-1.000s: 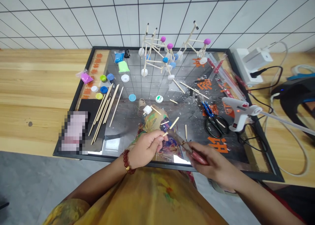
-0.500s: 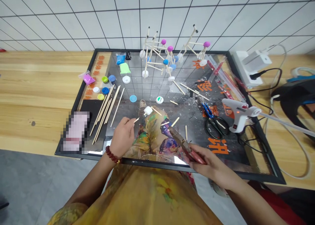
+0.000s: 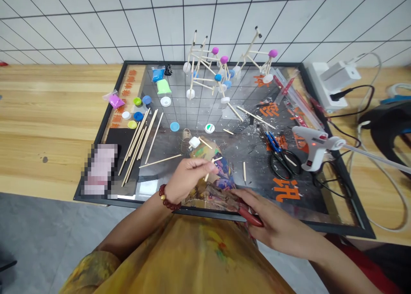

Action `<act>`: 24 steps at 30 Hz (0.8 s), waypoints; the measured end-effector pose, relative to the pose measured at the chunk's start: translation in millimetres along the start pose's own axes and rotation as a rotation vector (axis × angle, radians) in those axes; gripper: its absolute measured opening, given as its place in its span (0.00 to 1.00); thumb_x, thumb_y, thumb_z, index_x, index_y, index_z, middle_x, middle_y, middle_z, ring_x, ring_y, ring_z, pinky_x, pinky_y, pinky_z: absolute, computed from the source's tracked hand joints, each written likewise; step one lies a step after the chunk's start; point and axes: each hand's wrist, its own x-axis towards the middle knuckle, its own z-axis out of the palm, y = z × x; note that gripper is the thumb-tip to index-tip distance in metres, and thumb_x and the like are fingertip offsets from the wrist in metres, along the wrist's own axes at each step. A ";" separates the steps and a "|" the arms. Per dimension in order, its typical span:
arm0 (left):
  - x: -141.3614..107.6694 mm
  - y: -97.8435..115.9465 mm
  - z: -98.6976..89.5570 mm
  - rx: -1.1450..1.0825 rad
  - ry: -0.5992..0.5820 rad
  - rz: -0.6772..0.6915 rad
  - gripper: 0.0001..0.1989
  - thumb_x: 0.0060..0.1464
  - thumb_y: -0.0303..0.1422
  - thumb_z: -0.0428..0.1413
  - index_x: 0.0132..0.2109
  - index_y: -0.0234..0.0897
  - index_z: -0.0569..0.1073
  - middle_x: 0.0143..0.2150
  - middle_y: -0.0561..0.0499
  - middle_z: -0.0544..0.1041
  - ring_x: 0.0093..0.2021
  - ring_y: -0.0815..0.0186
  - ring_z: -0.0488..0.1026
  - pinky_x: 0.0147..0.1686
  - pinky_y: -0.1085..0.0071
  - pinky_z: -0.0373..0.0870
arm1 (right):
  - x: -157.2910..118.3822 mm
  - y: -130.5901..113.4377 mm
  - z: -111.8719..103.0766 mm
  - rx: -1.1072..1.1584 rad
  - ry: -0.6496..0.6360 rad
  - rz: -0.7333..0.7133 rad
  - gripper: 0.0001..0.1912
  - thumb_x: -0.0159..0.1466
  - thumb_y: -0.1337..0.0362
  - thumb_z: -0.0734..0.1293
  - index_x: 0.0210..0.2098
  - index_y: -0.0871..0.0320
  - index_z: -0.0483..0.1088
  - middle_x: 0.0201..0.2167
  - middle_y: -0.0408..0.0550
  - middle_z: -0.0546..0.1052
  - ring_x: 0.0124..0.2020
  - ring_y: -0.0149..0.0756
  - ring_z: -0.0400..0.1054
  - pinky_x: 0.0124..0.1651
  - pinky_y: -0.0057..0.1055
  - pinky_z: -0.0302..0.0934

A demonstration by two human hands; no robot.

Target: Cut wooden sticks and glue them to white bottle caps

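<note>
My left hand point(image 3: 188, 178) is closed in a pinch on a short wooden stick point(image 3: 206, 178) above the glass tabletop. A red bead bracelet circles that wrist. In my right hand point(image 3: 261, 214) is a pair of red-handled pliers point(image 3: 250, 216), its jaws pointing left, just below the left fingertips. Whether the jaws are apart cannot be made out. Beyond the left hand lie a white block point(image 3: 194, 142) on a stick and a short stick piece point(image 3: 205, 142). A longer stick point(image 3: 160, 161) rests left of that hand.
Stick frames with coloured balls point(image 3: 204, 77) stand at the back. Long sticks point(image 3: 138, 144) and a blurred pink phone-shaped item point(image 3: 100, 167) lie left. Scissors point(image 3: 284, 163), a glue gun point(image 3: 313, 146) and a power strip point(image 3: 326, 86) are at the right.
My left hand has moved right, leaving the longer stick on the table, and now pinches a short piece. The pliers have shifted slightly down and left, toward my body.
</note>
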 end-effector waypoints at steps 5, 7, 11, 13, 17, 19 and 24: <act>14.8 5.7 -1.4 -0.505 0.111 -0.233 0.08 0.63 0.29 0.60 0.35 0.31 0.80 0.33 0.47 0.82 0.32 0.69 0.80 0.37 0.73 0.77 | -11.6 18.1 1.0 -0.131 0.018 0.085 0.35 0.64 0.63 0.66 0.70 0.48 0.59 0.61 0.54 0.73 0.58 0.47 0.73 0.56 0.42 0.72; 16.5 8.8 -0.7 -0.538 0.131 -0.275 0.10 0.66 0.26 0.55 0.37 0.30 0.80 0.34 0.45 0.83 0.33 0.68 0.81 0.39 0.72 0.78 | -8.7 28.0 3.1 -0.225 0.195 0.147 0.29 0.66 0.60 0.65 0.66 0.51 0.62 0.56 0.55 0.74 0.55 0.49 0.74 0.54 0.44 0.72; 18.8 7.9 3.9 -0.577 0.142 -0.306 0.09 0.67 0.23 0.53 0.41 0.30 0.78 0.37 0.44 0.84 0.37 0.66 0.83 0.46 0.68 0.80 | 7.1 46.1 9.2 -0.461 0.486 0.245 0.27 0.65 0.51 0.66 0.59 0.59 0.69 0.49 0.61 0.76 0.51 0.57 0.73 0.53 0.52 0.69; 19.8 4.1 6.6 -0.579 0.137 -0.310 0.07 0.67 0.23 0.54 0.42 0.30 0.77 0.38 0.44 0.84 0.38 0.65 0.84 0.51 0.63 0.79 | 15.2 52.9 11.7 -0.562 0.555 0.297 0.29 0.65 0.46 0.67 0.57 0.60 0.71 0.47 0.62 0.76 0.48 0.58 0.73 0.52 0.54 0.68; 19.8 -7.1 13.1 -0.516 0.087 -0.283 0.03 0.64 0.25 0.57 0.41 0.31 0.77 0.39 0.42 0.85 0.41 0.62 0.84 0.54 0.59 0.77 | 24.7 60.6 14.2 -0.644 0.623 0.295 0.31 0.65 0.43 0.67 0.55 0.62 0.73 0.46 0.63 0.75 0.49 0.57 0.71 0.52 0.52 0.67; 19.1 -13.0 16.6 -0.486 0.041 -0.279 0.02 0.62 0.27 0.61 0.40 0.31 0.78 0.39 0.42 0.85 0.41 0.61 0.84 0.51 0.61 0.78 | 26.3 60.1 14.5 -0.655 0.663 0.252 0.30 0.66 0.43 0.66 0.54 0.62 0.74 0.47 0.63 0.74 0.49 0.56 0.70 0.52 0.50 0.67; 18.6 -23.0 21.8 -0.467 -0.029 -0.279 0.07 0.55 0.30 0.69 0.38 0.31 0.80 0.38 0.45 0.84 0.40 0.61 0.84 0.47 0.64 0.79 | 29.7 42.3 15.5 -0.698 0.764 0.193 0.21 0.68 0.51 0.67 0.52 0.59 0.76 0.46 0.60 0.74 0.47 0.51 0.68 0.50 0.47 0.64</act>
